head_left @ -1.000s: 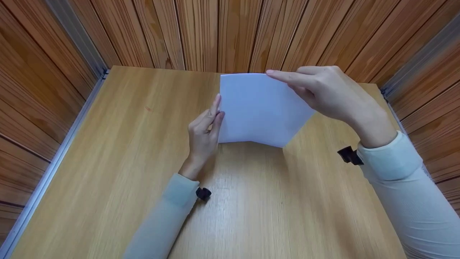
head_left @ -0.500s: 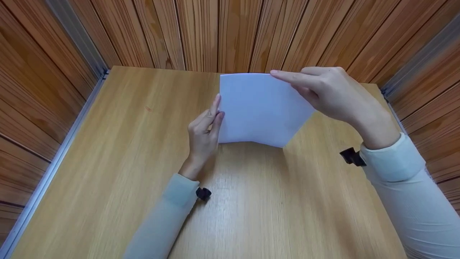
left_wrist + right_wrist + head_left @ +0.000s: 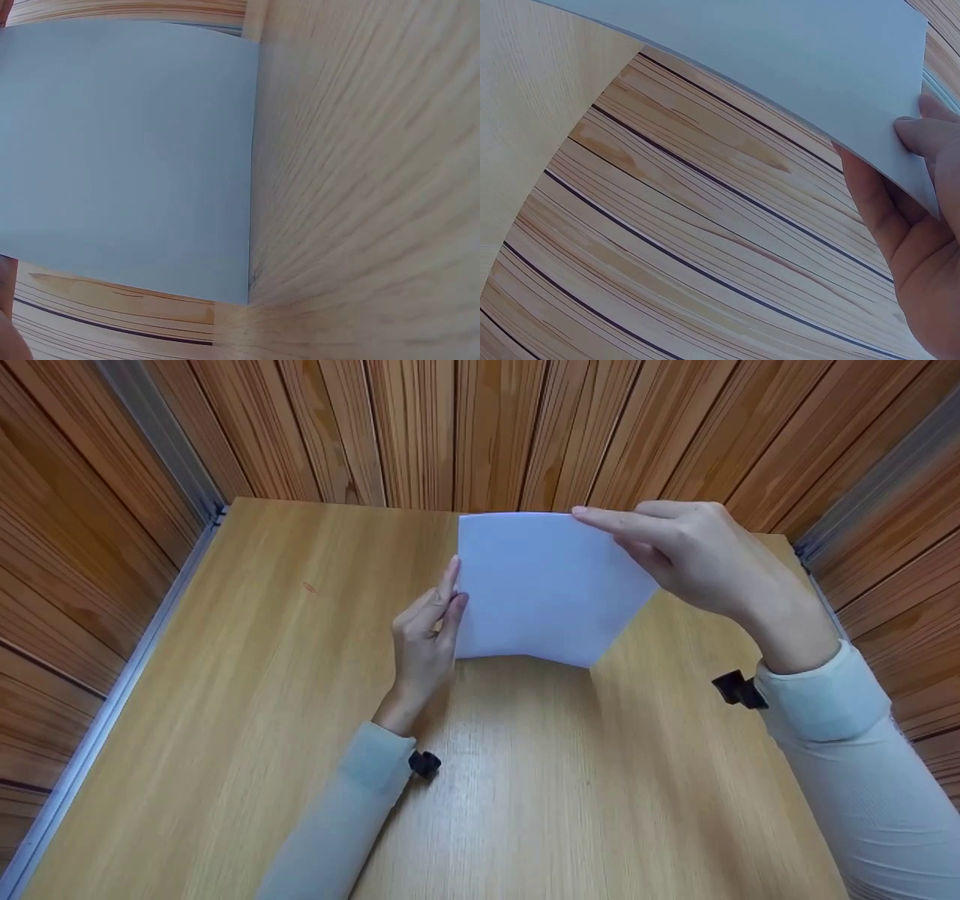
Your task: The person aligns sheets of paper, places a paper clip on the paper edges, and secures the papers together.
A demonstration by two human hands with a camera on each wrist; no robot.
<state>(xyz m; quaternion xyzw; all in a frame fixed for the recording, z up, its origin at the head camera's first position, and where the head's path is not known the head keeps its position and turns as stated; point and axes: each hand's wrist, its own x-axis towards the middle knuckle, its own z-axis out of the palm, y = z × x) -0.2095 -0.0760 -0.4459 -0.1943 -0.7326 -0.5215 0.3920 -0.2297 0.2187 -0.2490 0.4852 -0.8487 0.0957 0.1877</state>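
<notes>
A white sheet of paper [image 3: 547,585] stands tilted up over the wooden table, bowed, with a bend in its lower edge. At its left edge my left hand [image 3: 427,634] holds it, thumb on the near face. My right hand [image 3: 697,551] grips the upper right part, with the index finger lying along the top edge. In the right wrist view the thumb [image 3: 922,139] presses one face of the paper [image 3: 802,60] and fingers lie behind it. The left wrist view shows the paper [image 3: 127,157] close to the tabletop; whether its lower edge touches, I cannot tell.
The wooden tabletop [image 3: 262,697] spreads around both arms. Wood-panelled walls [image 3: 420,435] rise behind it and on both sides, with a metal strip [image 3: 127,697] along the left edge. A small reddish mark [image 3: 310,587] shows on the table's left part.
My right hand has slid slightly right along the paper's top edge, its sleeve shifting right and a little down. The left hand and the paper look nearly unchanged.
</notes>
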